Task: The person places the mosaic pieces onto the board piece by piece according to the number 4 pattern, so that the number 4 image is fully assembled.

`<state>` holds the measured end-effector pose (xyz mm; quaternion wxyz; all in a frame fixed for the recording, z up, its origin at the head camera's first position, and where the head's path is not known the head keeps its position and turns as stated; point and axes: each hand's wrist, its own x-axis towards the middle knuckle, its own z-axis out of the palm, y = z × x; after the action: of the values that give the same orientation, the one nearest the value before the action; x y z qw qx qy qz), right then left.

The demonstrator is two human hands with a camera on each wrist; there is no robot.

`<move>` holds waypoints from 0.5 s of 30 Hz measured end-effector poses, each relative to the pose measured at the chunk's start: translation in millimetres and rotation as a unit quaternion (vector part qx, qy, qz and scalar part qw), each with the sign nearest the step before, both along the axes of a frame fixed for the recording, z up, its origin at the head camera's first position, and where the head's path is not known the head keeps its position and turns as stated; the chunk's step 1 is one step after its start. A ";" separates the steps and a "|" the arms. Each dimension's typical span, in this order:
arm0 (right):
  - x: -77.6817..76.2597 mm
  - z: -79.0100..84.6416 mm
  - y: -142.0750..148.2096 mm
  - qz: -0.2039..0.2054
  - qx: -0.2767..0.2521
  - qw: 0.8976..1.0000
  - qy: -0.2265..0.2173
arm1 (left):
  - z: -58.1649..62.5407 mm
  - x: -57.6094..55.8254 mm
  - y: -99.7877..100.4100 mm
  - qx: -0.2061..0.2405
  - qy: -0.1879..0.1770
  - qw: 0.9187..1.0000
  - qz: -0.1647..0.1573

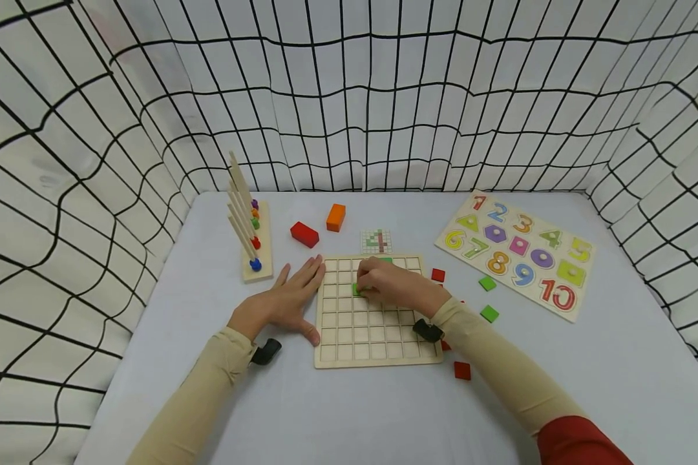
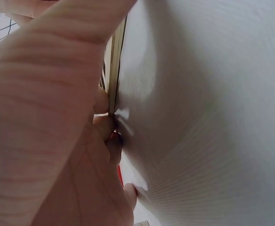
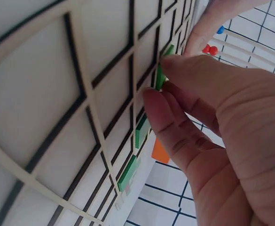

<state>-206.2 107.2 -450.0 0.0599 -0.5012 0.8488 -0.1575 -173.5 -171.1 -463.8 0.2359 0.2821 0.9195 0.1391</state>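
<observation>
A pale wooden grid board [image 1: 355,352] lies flat on the white table. My left hand [image 1: 291,300] is spread along the board's left edge, its fingers straight and touching the side. Over the upper left cells, my right hand [image 1: 398,284] pinches a green square tile [image 3: 162,73] between thumb and fingers, right at the grid. In the right wrist view, two more green tiles sit in board cells, one nearer the fingers [image 3: 141,133] and one farther off [image 3: 128,173]. Part of the board is hidden beneath my right hand.
Beyond the board lies a small pattern card [image 1: 376,241], with a red block [image 1: 305,234] and an orange block [image 1: 335,217] nearby. A peg stand [image 1: 258,274] is at left. Loose red tiles [image 1: 462,371], green tiles [image 1: 489,314] and a number puzzle [image 1: 518,252] lie right. Black netting [image 1: 369,90] surrounds the table.
</observation>
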 end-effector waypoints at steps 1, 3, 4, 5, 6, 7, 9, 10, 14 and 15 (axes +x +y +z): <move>0.1 0.3 0.8 -0.003 0.003 1.000 -0.006 | -0.2 -0.3 0.4 -0.001 0.000 1.000 0.000; 0.4 0.8 3.1 -0.005 0.006 1.000 -0.016 | -0.9 -0.8 1.5 -0.006 -0.002 1.000 0.001; 0.7 1.4 4.3 -0.003 0.004 1.000 -0.022 | -1.1 -0.9 1.9 -0.010 -0.001 1.000 0.000; 1.1 2.0 5.6 0.000 0.002 1.000 -0.026 | -1.4 -1.0 2.7 -0.015 -0.001 1.000 0.000; 1.5 2.7 7.2 0.002 -0.001 1.000 -0.029 | -1.6 -0.9 3.1 -0.019 -0.001 1.000 0.001; 1.8 3.3 8.9 0.003 -0.003 1.000 -0.031 | -1.9 -1.0 3.5 -0.024 -0.002 1.000 0.002; 2.2 4.2 12.9 0.002 -0.009 0.999 -0.038 | -1.8 -0.8 3.9 -0.029 -0.001 1.000 0.004; 2.3 4.4 14.9 0.000 -0.012 0.999 -0.040 | -1.5 -0.8 3.9 -0.032 0.000 0.999 0.004; 1.9 4.7 24.2 -0.003 -0.015 0.999 -0.035 | 0.0 -0.5 4.5 -0.030 0.005 1.000 0.005; 2.0 4.8 26.6 -0.006 -0.014 0.999 -0.035 | 0.7 -0.1 4.7 -0.029 0.006 1.000 0.005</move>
<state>-204.2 133.8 -445.2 0.0815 -0.4915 0.8468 -0.1866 -173.6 -166.4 -463.1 0.2376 0.2712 0.9260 0.1123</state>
